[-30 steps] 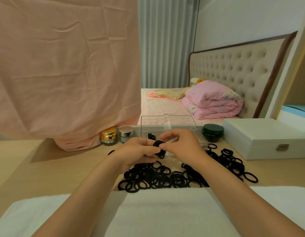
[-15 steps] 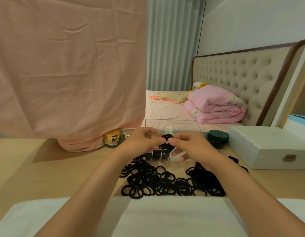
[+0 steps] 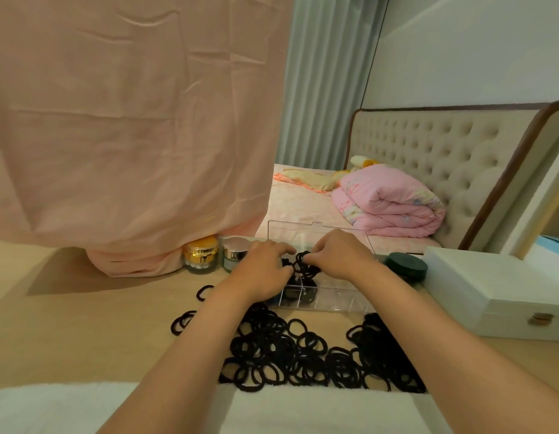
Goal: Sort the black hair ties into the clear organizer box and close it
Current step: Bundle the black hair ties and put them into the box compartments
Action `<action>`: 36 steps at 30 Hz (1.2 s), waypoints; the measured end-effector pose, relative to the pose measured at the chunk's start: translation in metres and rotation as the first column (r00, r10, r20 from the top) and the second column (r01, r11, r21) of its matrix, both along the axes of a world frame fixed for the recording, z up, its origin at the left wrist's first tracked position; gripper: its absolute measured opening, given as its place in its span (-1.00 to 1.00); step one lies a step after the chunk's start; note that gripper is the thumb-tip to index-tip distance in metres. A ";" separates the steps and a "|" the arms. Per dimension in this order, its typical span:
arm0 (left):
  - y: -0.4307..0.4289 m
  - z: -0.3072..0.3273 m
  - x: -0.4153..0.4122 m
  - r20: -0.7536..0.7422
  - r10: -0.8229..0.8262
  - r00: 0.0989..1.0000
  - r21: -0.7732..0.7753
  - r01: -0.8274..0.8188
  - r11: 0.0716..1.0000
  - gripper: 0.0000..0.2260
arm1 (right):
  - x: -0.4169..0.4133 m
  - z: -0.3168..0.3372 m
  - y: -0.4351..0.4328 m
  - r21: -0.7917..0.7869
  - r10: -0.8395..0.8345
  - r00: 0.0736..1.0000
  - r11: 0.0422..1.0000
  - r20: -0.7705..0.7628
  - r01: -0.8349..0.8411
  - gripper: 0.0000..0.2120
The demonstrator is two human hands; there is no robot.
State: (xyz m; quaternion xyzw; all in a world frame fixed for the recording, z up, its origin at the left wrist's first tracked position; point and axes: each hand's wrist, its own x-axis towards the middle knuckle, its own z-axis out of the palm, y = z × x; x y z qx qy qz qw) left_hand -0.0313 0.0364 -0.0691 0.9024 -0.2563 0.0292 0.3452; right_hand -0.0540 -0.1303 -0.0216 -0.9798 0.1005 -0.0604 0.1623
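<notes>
Early going: left hand [image 3: 265, 272] and right hand [image 3: 341, 260] pinch 1 bunch of hair ties [image 3: 305, 265] over the open, barely filled organizer box [image 3: 334, 305], big pile [image 3: 303, 349] waiting outside it.

Clearly a bedroom is being shown: a folded pink quilt [image 3: 388, 205] is being kept on a bed [image 3: 303, 211] with a tufted headboard [image 3: 444, 151], cosmetic jars [image 3: 203, 255] on the desk [image 3: 99, 324].

Warm, dimmish indoor light. Soft shadow beneath pink cloth [image 3: 131, 136] on surface [image 3: 52, 339]. Hair ties [image 3: 287, 355] merge into dark mass. Edges bend; my forearms look soft.
</notes>
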 end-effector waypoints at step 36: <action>-0.003 -0.002 -0.006 0.088 -0.108 0.990 0.260 0.082 0.962 -0.47 | -0.024 -0.021 -0.014 -0.362 0.431 0.902 0.835 -0.040 -0.415 -0.51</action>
